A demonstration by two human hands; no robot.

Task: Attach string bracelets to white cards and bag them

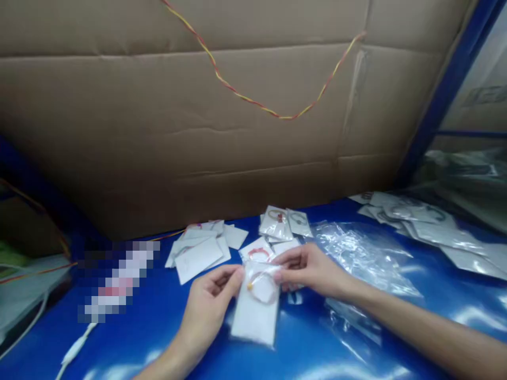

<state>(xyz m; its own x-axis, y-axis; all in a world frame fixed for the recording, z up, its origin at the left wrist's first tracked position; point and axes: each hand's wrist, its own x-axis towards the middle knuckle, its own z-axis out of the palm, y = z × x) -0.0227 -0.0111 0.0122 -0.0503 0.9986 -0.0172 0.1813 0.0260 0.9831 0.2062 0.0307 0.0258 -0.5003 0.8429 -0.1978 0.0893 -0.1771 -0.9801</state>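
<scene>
Between my two hands is a clear plastic bag (255, 322) with a white card inside and a pale pink bracelet (264, 289) with a small yellow bead. My left hand (209, 303) pinches the bag's upper left edge between thumb and fingers. At its upper right corner, my right hand (311, 270) grips the bag the same way. Just behind it lies a white card with a red bracelet (259, 252), partly hidden by the bag and my right hand. Farther back are bagged cards with bracelets (276, 221).
White cards (202, 258) lie in a loose pile at left. Clear empty bags (356, 258) spread out at right, with more bagged cards (428, 221) beyond. A cardboard wall (237, 158) rises behind the blue table (150, 327); a twisted red-yellow wire (285, 117) hangs across it.
</scene>
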